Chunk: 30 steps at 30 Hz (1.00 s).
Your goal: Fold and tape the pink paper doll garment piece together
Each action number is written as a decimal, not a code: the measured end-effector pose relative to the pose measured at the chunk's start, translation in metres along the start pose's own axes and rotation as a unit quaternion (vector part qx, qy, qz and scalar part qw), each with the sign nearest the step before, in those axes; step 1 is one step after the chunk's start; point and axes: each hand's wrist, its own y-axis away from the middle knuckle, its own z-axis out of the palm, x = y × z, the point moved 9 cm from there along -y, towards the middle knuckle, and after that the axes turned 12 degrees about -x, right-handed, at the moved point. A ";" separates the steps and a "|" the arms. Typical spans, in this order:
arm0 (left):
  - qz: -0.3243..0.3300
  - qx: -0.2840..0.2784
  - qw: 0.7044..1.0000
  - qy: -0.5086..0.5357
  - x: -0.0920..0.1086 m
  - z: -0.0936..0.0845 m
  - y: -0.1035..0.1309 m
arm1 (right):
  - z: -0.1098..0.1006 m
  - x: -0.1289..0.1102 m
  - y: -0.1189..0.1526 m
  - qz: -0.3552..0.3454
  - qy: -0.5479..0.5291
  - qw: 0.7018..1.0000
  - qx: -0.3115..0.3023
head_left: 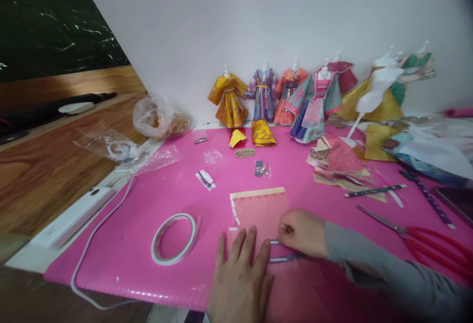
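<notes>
A salmon-pink piece of fabric or paper (260,209) lies flat, with a cream band along its far edge and short white strips along its left edge. My left hand (240,276) presses down on its near part, fingers outstretched and slightly spread. Just right of it, my right hand (305,232) is closed, thumb and fingers pinched at the end of a narrow white strip (274,242); what sits between the fingertips is hidden. A second white strip on a dark band (279,259) runs below. To the left lies a roll of white tape (155,244).
Red-handled scissors (421,239) and a dark pencil (375,191) lie at right beside fabric scraps (343,158). Small dressed mannequins (263,96) line the wall. A white cable (88,249) crosses the pink mat (121,264) at left, near a power strip (74,217).
</notes>
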 end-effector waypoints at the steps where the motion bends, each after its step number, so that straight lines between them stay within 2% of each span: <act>1: -0.001 0.000 1.000 0.001 0.000 0.000 0.000 | 0.000 -0.001 0.000 0.000 0.005 1.000 0.004; 12: 0.003 -0.007 1.000 0.002 -0.002 0.001 0.000 | -0.006 0.004 0.010 -0.002 0.005 0.999 0.045; 17: 0.006 -0.007 1.000 0.003 -0.002 0.002 -0.001 | 0.002 -0.013 0.036 -0.070 0.031 0.994 0.080; 20: 0.004 -0.008 1.000 0.005 -0.001 0.004 0.000 | 0.011 -0.037 0.060 -0.157 0.125 0.965 0.167; 23: 0.004 -0.006 1.000 0.003 -0.001 0.004 0.001 | 0.019 -0.050 0.074 -0.196 0.200 0.927 0.248; 30: 0.003 -0.004 1.000 0.001 -0.001 0.002 0.000 | 0.022 -0.053 0.076 -0.187 0.245 0.904 0.295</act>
